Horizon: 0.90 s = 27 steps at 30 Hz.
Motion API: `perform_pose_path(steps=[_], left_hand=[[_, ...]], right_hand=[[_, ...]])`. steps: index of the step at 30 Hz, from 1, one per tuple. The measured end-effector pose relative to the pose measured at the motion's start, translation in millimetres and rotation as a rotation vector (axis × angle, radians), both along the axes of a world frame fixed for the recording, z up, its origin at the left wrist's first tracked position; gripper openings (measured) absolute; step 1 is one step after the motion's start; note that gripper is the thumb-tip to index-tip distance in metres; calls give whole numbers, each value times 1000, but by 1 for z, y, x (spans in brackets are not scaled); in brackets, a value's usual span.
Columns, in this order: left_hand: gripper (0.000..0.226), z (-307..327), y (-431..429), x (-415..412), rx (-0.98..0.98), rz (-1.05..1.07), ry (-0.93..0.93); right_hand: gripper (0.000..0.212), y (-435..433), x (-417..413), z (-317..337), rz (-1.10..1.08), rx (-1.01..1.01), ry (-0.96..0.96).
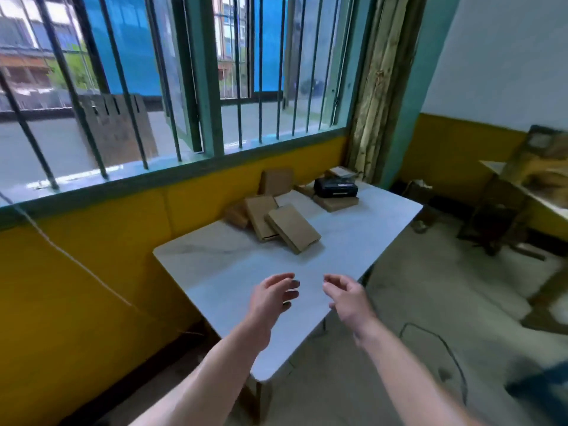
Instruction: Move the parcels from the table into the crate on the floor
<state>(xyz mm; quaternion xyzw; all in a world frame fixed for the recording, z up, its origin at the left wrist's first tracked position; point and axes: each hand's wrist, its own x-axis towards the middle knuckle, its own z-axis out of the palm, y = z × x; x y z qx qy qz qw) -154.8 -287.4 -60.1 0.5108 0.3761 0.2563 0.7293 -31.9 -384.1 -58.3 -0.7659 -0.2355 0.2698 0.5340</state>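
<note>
Several flat brown cardboard parcels lie at the far side of the white table (233, 272), under the window. The nearest parcel (292, 228) leans on a second parcel (261, 217); a third parcel (275, 181) stands against the yellow wall. Another flat parcel (336, 203) lies under a black device (335, 187). My left hand (272, 298) and my right hand (347, 298) hover over the table's near half, palms facing each other, fingers loosely curled, holding nothing. Both are well short of the parcels. The crate is not in view.
A barred window runs along the wall behind the table. A dark cable (442, 348) loops on the concrete floor to the right. A second table (528, 192) with clutter stands at the far right, and a thin cord (76, 262) hangs on the left.
</note>
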Motion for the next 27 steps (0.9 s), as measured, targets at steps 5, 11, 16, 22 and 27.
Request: perform_pose_path(steps=[5, 11, 16, 22, 27], left_hand=[[16, -5, 6, 88, -12, -31, 29], [17, -21, 53, 212, -9, -25, 15], [17, -40, 107, 325, -82, 5, -10], [15, -44, 169, 438, -155, 24, 5], [17, -47, 213, 500, -138, 94, 22]], right_hand=[[23, 5, 86, -12, -50, 4, 65], [19, 49, 207, -22, -37, 20, 63], [18, 105, 319, -27, -6, -39, 56], [27, 159, 437, -29, 47, -169, 36], [30, 209, 503, -35, 96, -214, 48]])
